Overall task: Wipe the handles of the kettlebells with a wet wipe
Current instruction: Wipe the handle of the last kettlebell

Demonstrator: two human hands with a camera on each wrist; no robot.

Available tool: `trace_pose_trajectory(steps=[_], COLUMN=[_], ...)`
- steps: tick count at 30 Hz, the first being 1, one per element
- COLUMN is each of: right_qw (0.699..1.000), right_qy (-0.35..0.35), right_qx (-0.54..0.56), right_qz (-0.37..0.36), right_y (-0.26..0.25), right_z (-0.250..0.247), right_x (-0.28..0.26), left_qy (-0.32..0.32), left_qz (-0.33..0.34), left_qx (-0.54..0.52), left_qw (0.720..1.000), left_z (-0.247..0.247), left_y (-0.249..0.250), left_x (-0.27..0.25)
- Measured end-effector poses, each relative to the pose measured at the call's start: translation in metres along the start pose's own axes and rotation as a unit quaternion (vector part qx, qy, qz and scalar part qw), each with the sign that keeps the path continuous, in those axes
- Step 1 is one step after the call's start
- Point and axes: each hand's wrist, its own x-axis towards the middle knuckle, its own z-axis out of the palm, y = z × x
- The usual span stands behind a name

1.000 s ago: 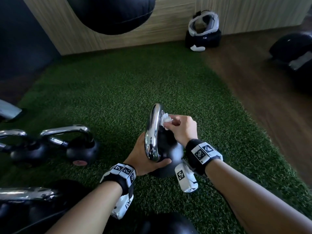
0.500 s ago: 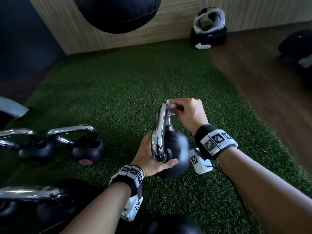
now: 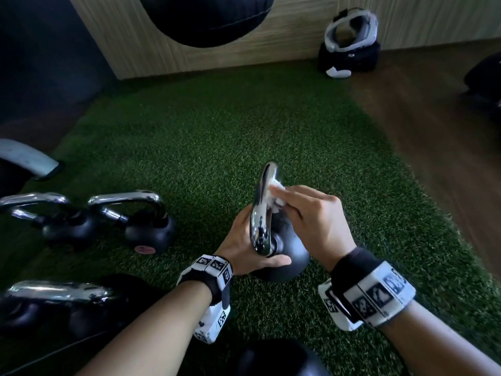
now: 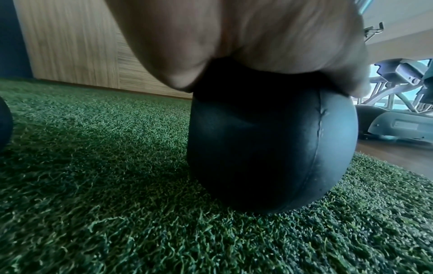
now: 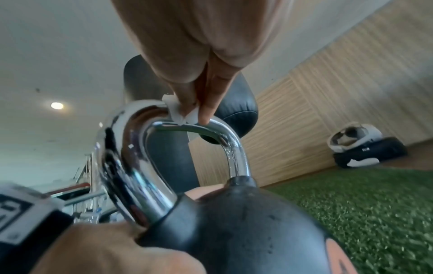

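Note:
A black kettlebell (image 3: 291, 257) with a chrome handle (image 3: 261, 213) stands on the green turf, tilted toward me. My left hand (image 3: 244, 248) grips its body just under the handle, thumb across the near side; in the left wrist view the ball (image 4: 269, 144) sits under my palm (image 4: 234, 37). My right hand (image 3: 314, 213) pinches a white wet wipe (image 3: 275, 189) and presses it on the top bar of the handle. The right wrist view shows the wipe (image 5: 180, 113) between fingertips (image 5: 208, 103) on the chrome handle (image 5: 150, 140).
Two more kettlebells (image 3: 147, 226) (image 3: 67, 226) stand at the left, another chrome-handled one (image 3: 59, 297) at the lower left, and a black ball (image 3: 279, 359) by my arms. A punching bag (image 3: 206, 17) hangs ahead. A black bag with white headgear (image 3: 349, 47) sits by the wooden wall.
My right hand slid the wipe along the top of the handle, up and then back toward the middle. The left hand kept its hold on the kettlebell.

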Motion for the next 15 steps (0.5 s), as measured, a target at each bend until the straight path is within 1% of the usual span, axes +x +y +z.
trace_pose_trajectory(steps=[2,4,7,9,11,12,15], right_qw=[0.999,0.995,0.973,0.952,0.926,0.919,0.919], right_qy=[0.0,-0.006,-0.057,-0.089,-0.089,-0.085,-0.093], right_qx=[0.03,0.081,0.172,0.221,0.272,0.282,0.283], right_qz=[0.012,0.06,0.144,0.193,0.248,0.261,0.26], right_y=[0.0,0.001,-0.008,-0.014,-0.015,-0.013,-0.01], right_z=[-0.004,-0.008,-0.014,-0.018,-0.018,-0.017,-0.014], right_x=[0.003,0.01,-0.002,-0.018,-0.024,-0.024,-0.028], left_qy=[-0.01,-0.018,-0.022,-0.033,-0.049,-0.056,-0.079], left_qz=[0.015,0.027,0.065,0.074,0.062,0.051,0.032], left_qx=[0.01,0.02,0.027,0.026,0.05,0.054,0.06], left_qw=[1.0,0.999,0.997,0.996,0.996,0.996,0.995], left_z=[-0.002,-0.003,-0.005,-0.004,-0.001,0.001,0.003], left_y=[0.001,0.001,0.001,-0.002,-0.009,-0.012,-0.015], left_x=[0.001,0.002,0.0,0.001,0.004,0.006,0.009])
